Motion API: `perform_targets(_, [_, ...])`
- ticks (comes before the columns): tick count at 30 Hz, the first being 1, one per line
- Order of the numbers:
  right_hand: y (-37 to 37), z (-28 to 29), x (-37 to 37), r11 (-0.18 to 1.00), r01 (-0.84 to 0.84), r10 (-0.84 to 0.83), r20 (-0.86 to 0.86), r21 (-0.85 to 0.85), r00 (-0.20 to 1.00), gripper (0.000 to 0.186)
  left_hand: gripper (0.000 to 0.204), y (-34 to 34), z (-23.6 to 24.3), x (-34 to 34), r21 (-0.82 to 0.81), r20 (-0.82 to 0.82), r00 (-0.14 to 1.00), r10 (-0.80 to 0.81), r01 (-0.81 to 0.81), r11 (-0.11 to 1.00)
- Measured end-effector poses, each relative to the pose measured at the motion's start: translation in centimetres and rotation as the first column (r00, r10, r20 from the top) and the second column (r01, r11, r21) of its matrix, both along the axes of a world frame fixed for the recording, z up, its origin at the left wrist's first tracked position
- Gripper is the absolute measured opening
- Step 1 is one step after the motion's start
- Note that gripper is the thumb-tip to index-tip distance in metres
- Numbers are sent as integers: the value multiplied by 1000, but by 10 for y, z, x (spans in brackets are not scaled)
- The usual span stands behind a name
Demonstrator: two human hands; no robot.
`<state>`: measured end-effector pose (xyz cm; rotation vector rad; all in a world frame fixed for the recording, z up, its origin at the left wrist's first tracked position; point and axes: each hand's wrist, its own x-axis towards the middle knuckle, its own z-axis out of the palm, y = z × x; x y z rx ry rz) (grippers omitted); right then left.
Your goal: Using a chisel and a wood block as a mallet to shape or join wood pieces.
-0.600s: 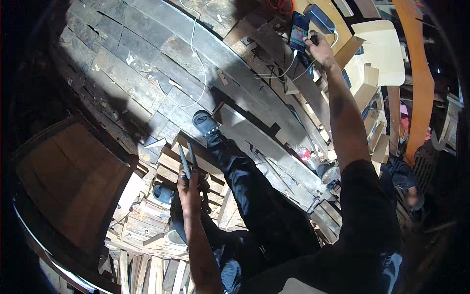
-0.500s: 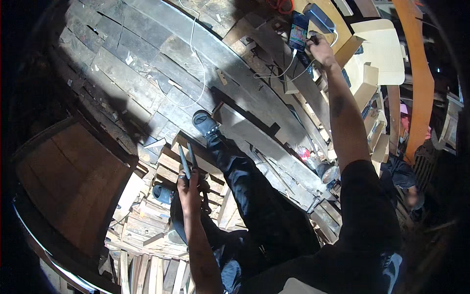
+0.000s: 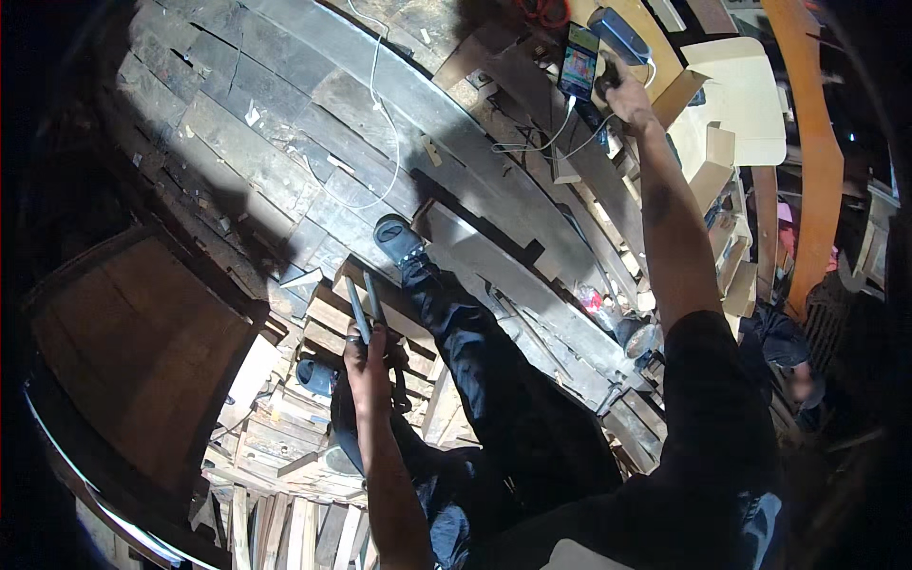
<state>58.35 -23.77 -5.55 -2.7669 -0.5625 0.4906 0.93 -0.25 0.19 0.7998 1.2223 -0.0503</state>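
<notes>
My left hand (image 3: pixel 366 366) is closed around two long, narrow grey bars (image 3: pixel 358 309) that point upward and stand slightly apart at their tips. Whether they are two pieces or one two-legged tool is hidden by the hand. Far to the right, my right hand (image 3: pixel 625 98) reaches out beside a phone (image 3: pixel 579 62) with a lit screen. Its shadowed fingers look bent and apart at the phone's right edge, with nothing discernible in them. A white cable (image 3: pixel 572 106) runs from the phone's lower end. Just behind lies a blue-grey box-shaped device (image 3: pixel 619 36), also cabled.
Wide planks (image 3: pixel 313 104) fill the floor ahead. Cut timber strips (image 3: pixel 285 527) lie below left, beside a curved brown wooden panel (image 3: pixel 142 323). An opened cardboard box (image 3: pixel 712 171) and a long orange board (image 3: pixel 807 161) stand right. Another person (image 3: pixel 784 347) is at the right.
My right hand's fingers have shifted slightly off the phone's edge, and more of the lit screen shows. My left hand and the grey bars stay nearly where they were.
</notes>
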Motion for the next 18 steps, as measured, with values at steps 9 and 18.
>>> perform_targets(9, [34,-4,4,988,55,-49,48,-141,998,75,14,-10,6,7,35,-43,996,77,-75,997])
perform_targets(18, [30,-1,5,981,50,-40,55,-189,998,83,17,-5,6,1,-4,-39,999,12,-12,1000])
